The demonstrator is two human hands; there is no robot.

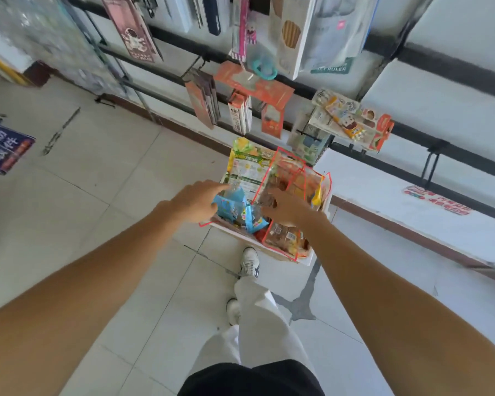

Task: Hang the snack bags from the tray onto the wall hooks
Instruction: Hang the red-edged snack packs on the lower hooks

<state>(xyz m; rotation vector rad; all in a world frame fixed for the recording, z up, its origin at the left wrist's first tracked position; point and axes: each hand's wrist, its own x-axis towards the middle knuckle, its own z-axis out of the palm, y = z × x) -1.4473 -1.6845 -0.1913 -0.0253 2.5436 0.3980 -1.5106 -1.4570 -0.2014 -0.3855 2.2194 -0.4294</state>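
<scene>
The left hand (196,200), fingers straight, touches a blue snack bag (230,203) in the white tray (305,260), which also holds a green-yellow bag (245,164) and red-edged clear snack bags (287,178), where the right hand (287,207) rests, its grip impossible to make out, below a black wall hook (430,164).

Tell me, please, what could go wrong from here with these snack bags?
The snack bags are piled loosely above the tray rim, so pulling one may spill others onto the floor. The nearest wall hooks look already crowded; a new bag could knock packets off.
</scene>
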